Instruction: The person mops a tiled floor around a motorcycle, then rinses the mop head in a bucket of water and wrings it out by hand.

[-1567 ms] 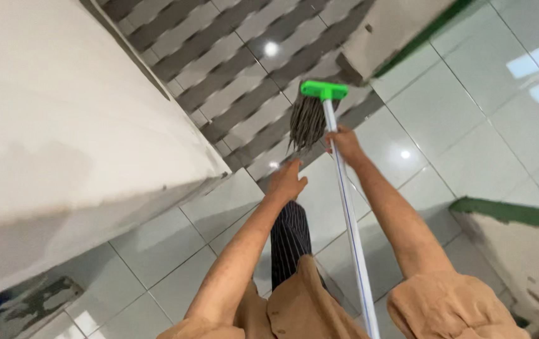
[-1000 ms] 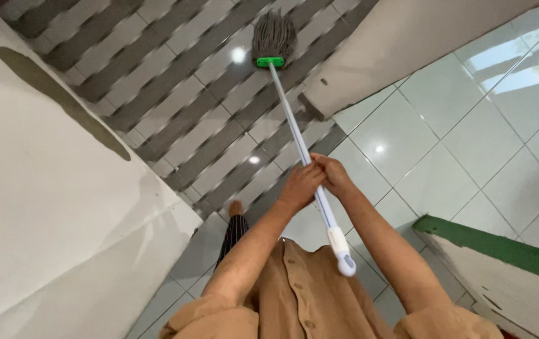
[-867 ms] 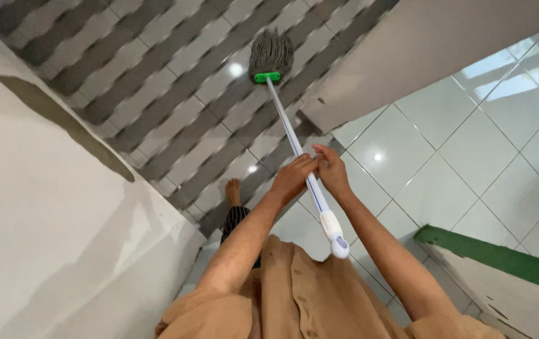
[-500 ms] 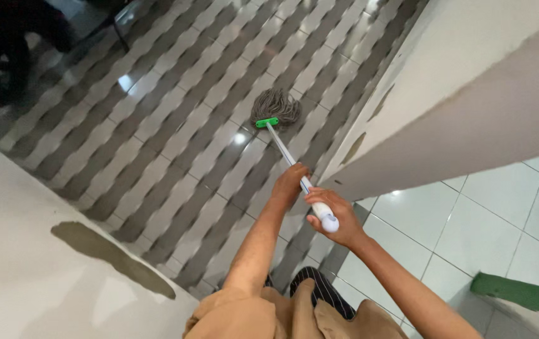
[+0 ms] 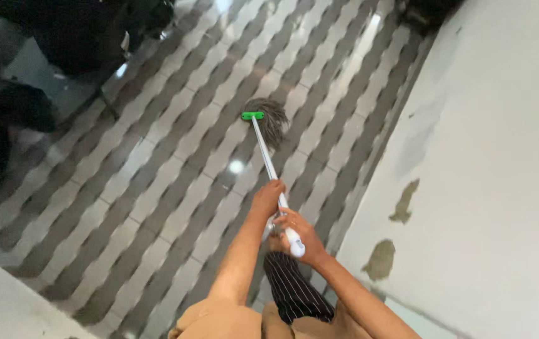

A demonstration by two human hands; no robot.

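The scene is seen from a single head-worn camera, tilted steeply down and forward. The patterned floor (image 5: 156,188) is viewed from standing height, the forearms are framed close at the bottom edge, and a white wall (image 5: 502,157) is taken in on the right.

The person wears a light brown, tan-coloured shirt (image 5: 232,320) with short sleeves that end near the shoulders, leaving both forearms bare down to the wrists. The cloth looks soft and a little creased, and falls in loose folds at the front. Below it show dark trousers (image 5: 291,289) with thin, pale pinstripes running lengthwise. The left hand (image 5: 267,198) and right hand (image 5: 301,229) are bare, without gloves, rings or a watch.
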